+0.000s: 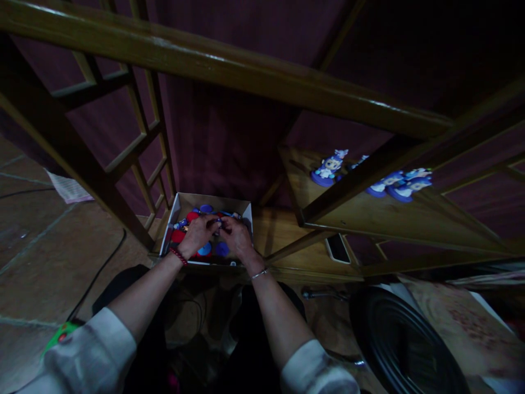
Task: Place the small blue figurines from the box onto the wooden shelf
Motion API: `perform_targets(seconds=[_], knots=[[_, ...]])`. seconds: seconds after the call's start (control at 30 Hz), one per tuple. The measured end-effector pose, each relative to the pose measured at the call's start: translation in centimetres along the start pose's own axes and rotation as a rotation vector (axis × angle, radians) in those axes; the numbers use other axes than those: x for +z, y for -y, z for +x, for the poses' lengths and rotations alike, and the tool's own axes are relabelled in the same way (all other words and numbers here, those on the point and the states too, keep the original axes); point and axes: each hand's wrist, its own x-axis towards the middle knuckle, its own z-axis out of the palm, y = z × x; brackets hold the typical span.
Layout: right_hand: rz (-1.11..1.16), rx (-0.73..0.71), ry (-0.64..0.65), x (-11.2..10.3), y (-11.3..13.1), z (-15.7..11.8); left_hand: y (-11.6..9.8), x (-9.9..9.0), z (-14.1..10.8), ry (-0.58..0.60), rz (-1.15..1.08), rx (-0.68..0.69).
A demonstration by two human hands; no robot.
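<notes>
Over a white open box [174, 210] on the low wooden shelf, my left hand [199, 232] and my right hand [237, 235] meet at the fingertips. Both are closed on a small purple-and-white figurine part [219, 223], too small and dark to make out fully. Inside the box lie red discs [178, 236], a light blue disc [204, 249], purple discs [222, 249] and other small coloured pieces. My fingers hide some of these pieces.
Several blue-and-white figurines [327, 168] stand on the raised shelf [356, 230] at right. A phone [338, 248] lies below it. A wooden rail [229, 65] crosses above my hands. A round black stool or lid [406, 339] is at lower right.
</notes>
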Motion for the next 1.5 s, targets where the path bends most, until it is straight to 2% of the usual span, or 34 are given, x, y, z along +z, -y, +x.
perform_targets(seconds=[0.17, 0.3, 0.57, 0.67, 0.77, 0.87, 0.93, 1.1, 1.2, 1.33, 1.5], knots=[[0.041, 0.027, 0.015, -0.2, -0.3, -0.2, -0.1, -0.3, 0.0, 0.026, -0.084, -0.034], [0.087, 0.113, 0.049, -0.2, -1.0, -0.4, 0.1, -0.1, -0.1, 0.053, -0.137, -0.065], [0.428, 0.303, 0.093, -0.1, -2.4, -0.9, 0.6, 0.6, -0.5, 0.169, -0.360, -0.066], [0.486, 0.331, 0.097, -0.4, -2.3, -1.3, 0.6, 1.0, -0.8, 0.206, -0.467, -0.101], [0.485, 0.346, 0.104, -0.7, -2.2, -1.6, 0.6, 1.2, -0.9, 0.218, -0.476, -0.164], [0.456, 0.377, 0.136, -1.0, -2.1, -1.8, 0.7, 1.4, -1.1, 0.242, -0.376, -0.186], [0.416, 0.392, 0.167, -1.1, -2.3, -2.0, 0.9, 1.5, -1.2, 0.260, -0.223, -0.165], [0.248, 0.433, 0.237, -1.1, -2.9, -2.3, 1.0, 2.0, -1.9, 0.281, 0.281, 0.043], [0.075, 0.358, 0.247, -1.2, -3.1, -2.4, 0.7, 2.3, -2.3, 0.371, 0.462, 0.119], [-0.222, 0.224, 0.240, -1.7, -2.4, -2.4, 0.1, 2.6, -2.5, 0.417, 0.558, 0.168], [-0.307, 0.175, 0.270, -2.2, -1.4, -2.9, -0.2, 3.0, -2.4, 0.417, 0.587, 0.147]])
